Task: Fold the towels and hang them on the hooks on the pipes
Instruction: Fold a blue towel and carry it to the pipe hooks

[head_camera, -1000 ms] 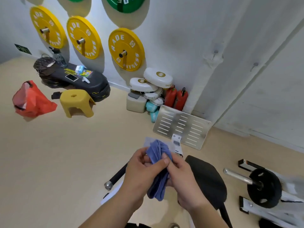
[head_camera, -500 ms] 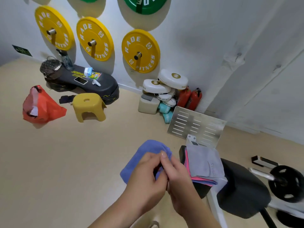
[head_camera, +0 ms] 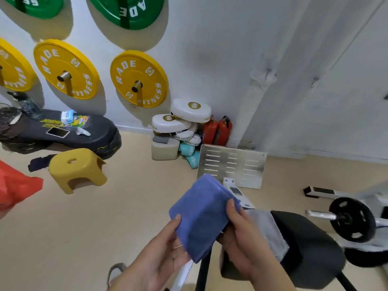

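A blue towel (head_camera: 202, 215), folded into a flat rectangle, lies between both my hands in front of me. My left hand (head_camera: 165, 255) supports it from below with the thumb on its lower left edge. My right hand (head_camera: 243, 234) pinches its right edge. A grey towel (head_camera: 266, 229) lies on the black bench pad (head_camera: 304, 242) just right of my right hand. Two small hooks (head_camera: 268, 70) stick out of the white pipes on the wall at upper right.
A yellow stool (head_camera: 77, 169) stands on the floor at left, beside a red bag (head_camera: 14, 185) and a stack of black plates (head_camera: 63, 131). White pads, fire extinguishers (head_camera: 217, 130) and a slotted metal plate (head_camera: 231, 164) lean by the wall. A barbell plate (head_camera: 352, 219) sits right.
The blue towel went from a bunched roll to a flat folded rectangle spread between my hands. The view tilted up and swung, and the pink towel under the grey one is out of sight.
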Available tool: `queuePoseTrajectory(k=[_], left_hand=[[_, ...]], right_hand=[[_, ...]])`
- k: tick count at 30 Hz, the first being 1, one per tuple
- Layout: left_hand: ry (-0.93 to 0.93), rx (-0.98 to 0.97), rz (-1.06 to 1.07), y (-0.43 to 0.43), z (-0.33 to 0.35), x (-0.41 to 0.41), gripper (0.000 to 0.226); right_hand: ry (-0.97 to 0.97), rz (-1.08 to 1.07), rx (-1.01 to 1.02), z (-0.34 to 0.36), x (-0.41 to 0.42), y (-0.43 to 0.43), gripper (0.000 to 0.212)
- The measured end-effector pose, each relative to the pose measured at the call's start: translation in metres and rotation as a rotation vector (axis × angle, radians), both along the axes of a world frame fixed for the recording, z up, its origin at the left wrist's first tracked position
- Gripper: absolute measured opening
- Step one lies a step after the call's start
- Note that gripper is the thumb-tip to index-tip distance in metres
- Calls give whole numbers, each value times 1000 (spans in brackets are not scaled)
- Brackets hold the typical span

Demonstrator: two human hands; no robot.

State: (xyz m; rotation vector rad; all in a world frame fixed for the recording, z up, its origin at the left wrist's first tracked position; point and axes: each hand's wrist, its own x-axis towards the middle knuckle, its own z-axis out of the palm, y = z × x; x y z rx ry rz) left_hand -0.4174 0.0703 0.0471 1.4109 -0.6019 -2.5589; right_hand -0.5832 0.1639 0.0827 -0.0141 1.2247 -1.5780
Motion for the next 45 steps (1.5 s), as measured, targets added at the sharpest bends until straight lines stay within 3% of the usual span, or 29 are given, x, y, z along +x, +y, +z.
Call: queuePoseTrajectory(k=[2,4,9,14,21,25,29,34,40,45], left_hand=[[110,44,33,-40,-4,-15,64],[135,-26,30,-89,-3,-29,55],[10,-428,-145,-228,20,-54,25],[-6,-657,-383,-323,68,-79,30],[251,-648,-688,-389,130,-171,35],[387,-619,-774,-410,152,-249,37],[338,-704,-762,-423,166,-338,29],[290,-905,-728,-444,199,-448,14],[344,-1061,-722,-474,261,-564,20],[414,-1231,-707,-513,331,-649,22]], right_hand=[[9,-30,4,-8,-11,-30,42],[22,-55,29,-19,-20,-66,43],[54,-37,229,-47,-25,-156,34],[137,-80,384,-30,-33,-215,30],[361,-46,218,55,-121,-277,45],[262,-103,28,93,-192,-276,45],[214,-153,-56,113,-269,-278,45],[490,-215,88,159,-390,-298,36],[820,-302,286,231,-505,-342,53],[995,-286,312,314,-576,-369,37]])
